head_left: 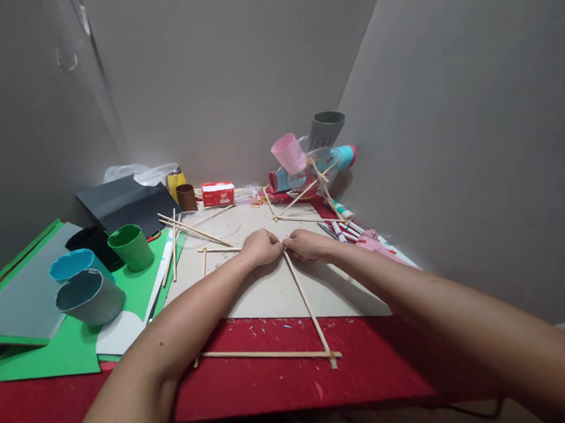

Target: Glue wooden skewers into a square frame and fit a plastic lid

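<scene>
A four-sided frame of thin wooden sticks (266,354), like disposable chopsticks, lies partly on a pale board and partly on the red cloth. Yellowish bands bind its near right corner. At the far right corner both of my hands meet, fingertips almost touching. My left hand (261,246) is closed around the right end of the far stick (222,249). My right hand (307,244) is closed in a pinch at the top of the right-side stick (306,297). Whatever lies between its fingers is hidden. My left forearm covers part of the frame's left side.
Paper cups, one green (131,247) and one grey (90,297), stand left on green sheets (48,356). Loose sticks (195,228) rest on a clear disc. Behind are a red box (218,194) and a stick structure (305,197) with a pink cup (289,153). Markers (339,231) lie right.
</scene>
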Motion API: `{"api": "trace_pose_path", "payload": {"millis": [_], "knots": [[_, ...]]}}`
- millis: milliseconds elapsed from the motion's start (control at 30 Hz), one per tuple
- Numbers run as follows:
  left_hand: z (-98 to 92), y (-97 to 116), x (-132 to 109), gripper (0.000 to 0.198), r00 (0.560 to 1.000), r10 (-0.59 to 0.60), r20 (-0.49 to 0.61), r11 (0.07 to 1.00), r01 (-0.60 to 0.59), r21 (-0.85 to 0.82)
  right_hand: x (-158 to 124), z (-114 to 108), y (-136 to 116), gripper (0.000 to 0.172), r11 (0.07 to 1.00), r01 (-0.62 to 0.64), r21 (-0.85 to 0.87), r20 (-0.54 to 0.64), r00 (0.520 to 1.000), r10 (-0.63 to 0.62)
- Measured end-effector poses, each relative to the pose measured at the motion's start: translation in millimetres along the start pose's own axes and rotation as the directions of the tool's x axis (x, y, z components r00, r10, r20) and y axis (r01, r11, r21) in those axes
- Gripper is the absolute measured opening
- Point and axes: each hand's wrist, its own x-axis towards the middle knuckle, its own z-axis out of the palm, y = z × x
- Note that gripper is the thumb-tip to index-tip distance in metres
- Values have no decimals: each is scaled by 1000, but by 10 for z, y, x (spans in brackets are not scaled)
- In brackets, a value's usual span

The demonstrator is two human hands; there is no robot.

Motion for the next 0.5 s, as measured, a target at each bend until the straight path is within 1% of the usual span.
{"api": "trace_pose_path", "payload": {"millis": [400, 500], "knots": [[25, -25, 17, 26, 1000, 9, -16, 1000, -9, 13, -14, 27, -1, 31, 1000, -16, 18, -2, 1000, 16], [26, -30, 18, 27, 1000, 17, -12, 1000, -17, 14, -2, 37, 7, 31, 999, 6, 31, -14, 1000, -6]]}}
